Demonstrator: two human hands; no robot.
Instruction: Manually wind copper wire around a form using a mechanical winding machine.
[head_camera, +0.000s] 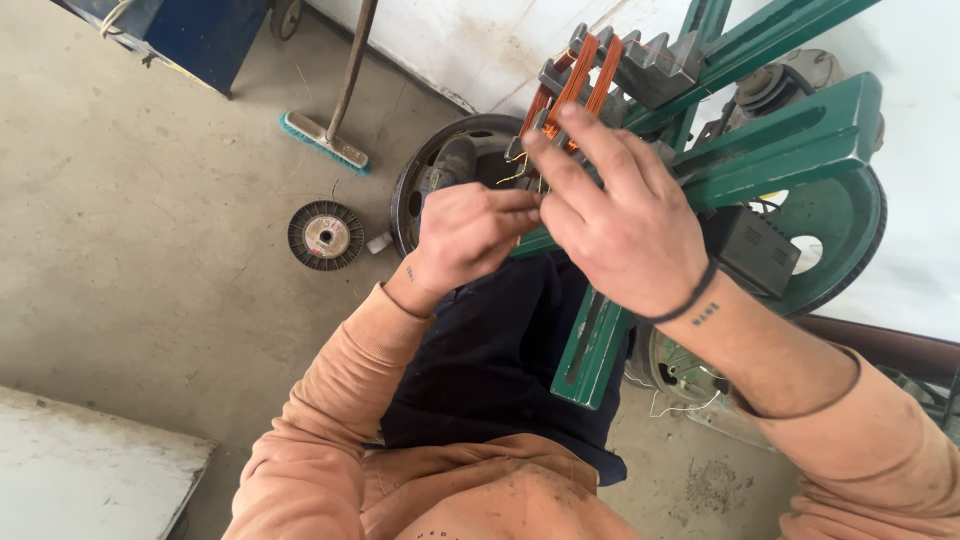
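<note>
Copper wire coil (578, 80) wound in orange-brown bands on a grey stepped former (640, 62), long axis slanting up and to the right, mounted on the green winding machine frame (790, 150). Directly beyond both hands, touching the right hand's fingertips. Right hand (618, 215) nearer, fingers spread flat over the coil's lower end. Left hand (468, 235) just beside it, lower left, pinched shut on what looks like a thin wire strand. Farther left, on the concrete floor (150, 260), a wire spool (326, 235) and a broom (330, 125).
</note>
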